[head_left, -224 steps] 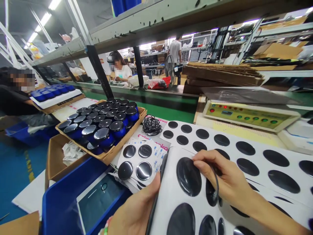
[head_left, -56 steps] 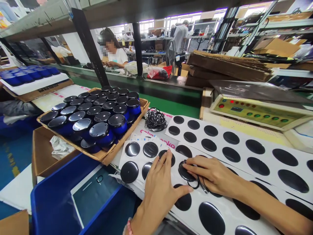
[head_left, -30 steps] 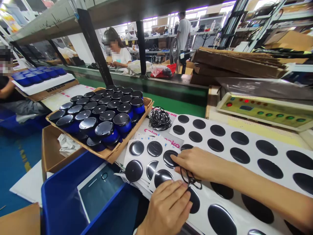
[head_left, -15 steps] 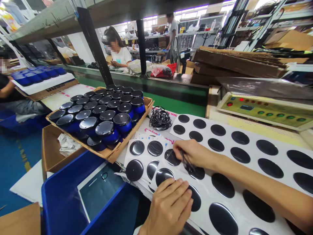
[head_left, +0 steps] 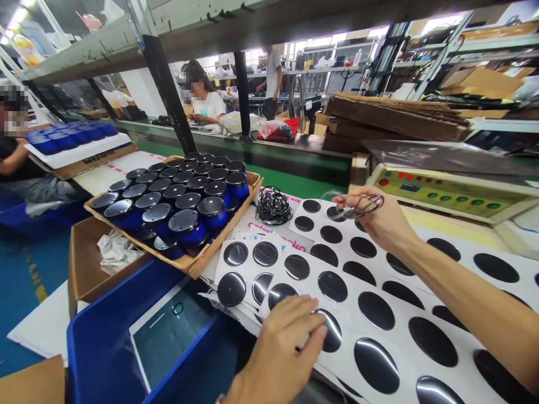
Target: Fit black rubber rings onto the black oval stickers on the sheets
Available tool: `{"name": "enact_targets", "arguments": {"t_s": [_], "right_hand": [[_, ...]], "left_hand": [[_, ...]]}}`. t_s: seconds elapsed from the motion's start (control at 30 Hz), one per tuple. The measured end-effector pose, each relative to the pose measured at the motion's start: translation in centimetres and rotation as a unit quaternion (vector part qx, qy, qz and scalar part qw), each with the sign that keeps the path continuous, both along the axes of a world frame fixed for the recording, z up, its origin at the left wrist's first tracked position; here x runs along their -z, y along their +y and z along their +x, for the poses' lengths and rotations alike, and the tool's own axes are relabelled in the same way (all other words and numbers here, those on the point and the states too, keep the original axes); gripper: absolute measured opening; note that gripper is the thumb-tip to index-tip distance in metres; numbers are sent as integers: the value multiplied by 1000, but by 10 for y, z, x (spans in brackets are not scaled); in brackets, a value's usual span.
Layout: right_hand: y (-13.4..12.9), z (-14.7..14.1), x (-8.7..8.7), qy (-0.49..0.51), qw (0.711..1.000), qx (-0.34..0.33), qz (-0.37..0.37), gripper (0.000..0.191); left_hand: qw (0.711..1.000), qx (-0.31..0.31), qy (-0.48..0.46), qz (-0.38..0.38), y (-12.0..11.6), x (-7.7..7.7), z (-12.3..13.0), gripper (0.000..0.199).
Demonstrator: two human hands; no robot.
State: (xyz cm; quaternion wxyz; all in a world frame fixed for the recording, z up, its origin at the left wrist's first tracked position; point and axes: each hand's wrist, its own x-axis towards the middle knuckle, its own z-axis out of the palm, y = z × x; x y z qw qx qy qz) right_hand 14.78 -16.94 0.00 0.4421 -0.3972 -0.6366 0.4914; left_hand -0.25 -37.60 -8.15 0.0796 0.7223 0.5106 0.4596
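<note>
My right hand (head_left: 374, 216) is raised over the sheets, its fingers closed on thin black rings (head_left: 365, 203) that are blurred by motion. My left hand (head_left: 286, 342) hovers low over the near sticker sheet (head_left: 348, 306), fingers bent and apart, with nothing visible in it. White sheets carrying rows of round black stickers lie overlapped on the table; a second sheet (head_left: 314, 227) lies behind. A heap of black rings (head_left: 273, 205) rests between the sheets and a cardboard tray (head_left: 197, 266) full of blue cylinders with black tops (head_left: 183, 221).
A blue bin (head_left: 88, 342) and an open carton (head_left: 80, 264) stand at the lower left. Behind the sheets sits a control box (head_left: 442, 193) with lit buttons. A dark post (head_left: 168, 92) rises behind the tray. People sit and stand farther back.
My right hand has lifted from the near sheet and moved up and right with the rings. My left hand has shifted slightly down and left, its fingers now more bent. The view has tilted slightly.
</note>
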Motion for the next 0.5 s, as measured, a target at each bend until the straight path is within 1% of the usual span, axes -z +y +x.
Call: {"name": "enact_targets", "arguments": {"t_s": [0.07,0.1,0.17,0.23,0.27,0.3,0.33,0.4,0.5], "right_hand": [[-19,3,-4,-1,999,-47,-18,26],[-32,3,-4,-9,996,-79,-27,25],[-60,0,0,-34,987,-153,-47,18],[-84,-6,7,-85,964,-239,-75,7],[-92,-10,12,-132,949,-275,-73,8],[-99,-14,16,-186,934,-300,-56,11],[-103,-18,20,-239,919,-312,-29,11],[-106,-25,26,-315,898,-306,31,10],[-105,-31,33,-355,886,-286,82,16]], "left_hand": [[1000,4,10,-26,10,-11,-21,26],[999,7,40,-32,18,-15,-32,30],[991,24,118,-52,36,-20,-52,40],[979,51,178,-84,54,-19,-63,48],[974,63,193,-101,61,-17,-65,49],[970,70,200,-116,66,-15,-66,48],[969,72,200,-128,70,-13,-65,45],[968,70,196,-141,72,-10,-64,41],[967,76,194,-147,70,-9,-64,41]]}}
